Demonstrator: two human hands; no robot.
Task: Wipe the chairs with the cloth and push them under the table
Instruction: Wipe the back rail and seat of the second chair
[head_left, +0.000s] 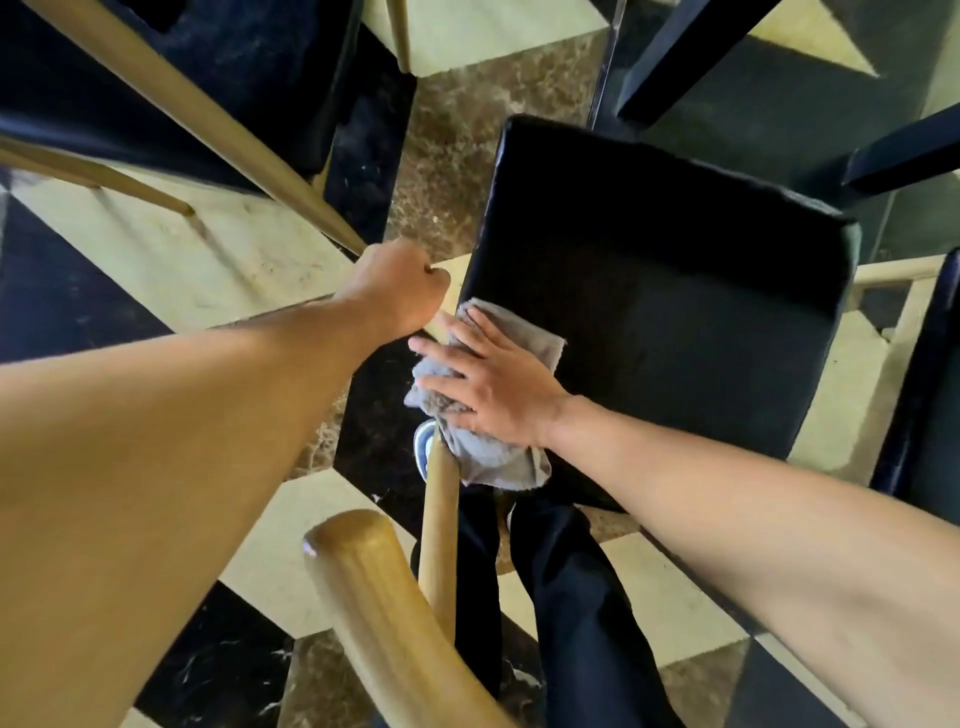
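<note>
A chair with a black padded seat (675, 312) and light wooden frame stands right below me. My right hand (493, 379) lies flat, fingers spread, on a grey cloth (493, 462) pressed against the seat's near left edge and the wooden rail (439, 519). My left hand (400, 291) is closed around the wooden frame just left of the seat. A second chair with a black seat (208, 78) and wooden rails stands at the upper left.
Dark table legs (685, 57) and a glass edge stand at the upper right. A wooden chair-back end (363, 582) rises close below. My dark trouser legs (571, 623) stand on the black, cream and brown marble floor (182, 260).
</note>
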